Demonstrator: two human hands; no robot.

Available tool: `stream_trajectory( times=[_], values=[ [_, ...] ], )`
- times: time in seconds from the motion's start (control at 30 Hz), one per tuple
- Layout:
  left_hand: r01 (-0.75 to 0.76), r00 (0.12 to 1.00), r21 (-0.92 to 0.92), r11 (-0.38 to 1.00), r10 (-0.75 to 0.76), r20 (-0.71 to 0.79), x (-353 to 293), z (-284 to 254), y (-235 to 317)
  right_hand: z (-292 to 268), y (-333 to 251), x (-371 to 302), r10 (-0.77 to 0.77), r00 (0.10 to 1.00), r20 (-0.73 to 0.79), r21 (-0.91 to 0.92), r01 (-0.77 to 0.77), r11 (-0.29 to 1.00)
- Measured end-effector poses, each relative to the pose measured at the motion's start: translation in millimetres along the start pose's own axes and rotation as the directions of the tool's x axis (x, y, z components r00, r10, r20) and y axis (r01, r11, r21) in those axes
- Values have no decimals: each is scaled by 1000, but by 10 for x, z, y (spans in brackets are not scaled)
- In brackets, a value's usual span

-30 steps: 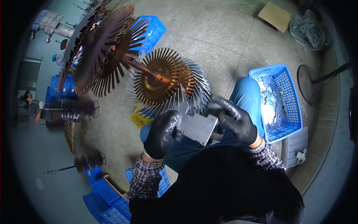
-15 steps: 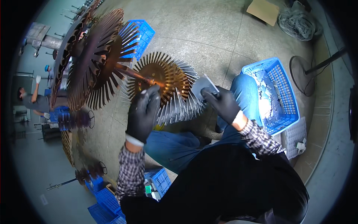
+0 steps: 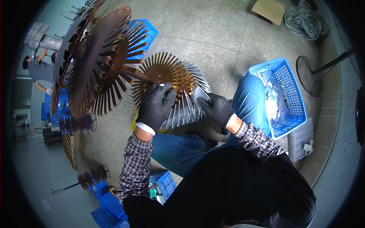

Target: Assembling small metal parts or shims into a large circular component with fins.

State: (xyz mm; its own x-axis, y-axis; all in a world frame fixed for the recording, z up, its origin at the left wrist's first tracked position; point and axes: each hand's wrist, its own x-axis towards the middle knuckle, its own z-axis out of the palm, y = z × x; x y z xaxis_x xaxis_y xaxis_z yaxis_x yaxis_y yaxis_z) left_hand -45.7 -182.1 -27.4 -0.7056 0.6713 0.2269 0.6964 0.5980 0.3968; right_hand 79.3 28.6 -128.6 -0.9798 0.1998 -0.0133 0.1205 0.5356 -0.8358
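A coppery rack of slotted discs on a shaft stands before me. Its nearest toothed disc (image 3: 161,72) carries thin silver-grey metal plates (image 3: 183,114) fanned along its right and lower edge. My left hand (image 3: 155,104), in a black glove, is closed at this disc's front near the shaft; whatever its curled fingers hold is hidden. At the disc's right edge, my gloved right hand (image 3: 217,108) pinches a flat grey metal plate (image 3: 198,94), thumb across it. That plate overlaps the fanned ones, and I cannot tell whether it touches them.
Larger copper discs (image 3: 97,62) stand at the left. A blue crate (image 3: 298,91) of flat metal pieces sits beside my right knee, near a round stand base (image 3: 307,74). Another blue crate (image 3: 150,36) lies behind the discs. A person (image 3: 40,72) works at far left.
My right hand has brought the plate left and down to the disc's edge. My left hand has shifted right, its fingers curling more. The copper discs have turned slightly.
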Motion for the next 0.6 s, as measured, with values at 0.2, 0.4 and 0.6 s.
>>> stream_trajectory(
  times=[0.2, 0.4, 0.6],
  values=[
    [9, 1000, -25, 1000, -9, 11, 46, -18, 54, 55, -56, -28, -180, 977, -112, -26, 178, 984],
    [93, 994, -40, 995, -90, 59, 194, -26, 55, 22, -131, 9, -177, 984, -15, -46, 176, 983],
    [255, 948, 38, 966, -258, 186, 356, 4, 44, 7, -273, 26, -165, 986, -21, -119, 162, 980]
  ],
)
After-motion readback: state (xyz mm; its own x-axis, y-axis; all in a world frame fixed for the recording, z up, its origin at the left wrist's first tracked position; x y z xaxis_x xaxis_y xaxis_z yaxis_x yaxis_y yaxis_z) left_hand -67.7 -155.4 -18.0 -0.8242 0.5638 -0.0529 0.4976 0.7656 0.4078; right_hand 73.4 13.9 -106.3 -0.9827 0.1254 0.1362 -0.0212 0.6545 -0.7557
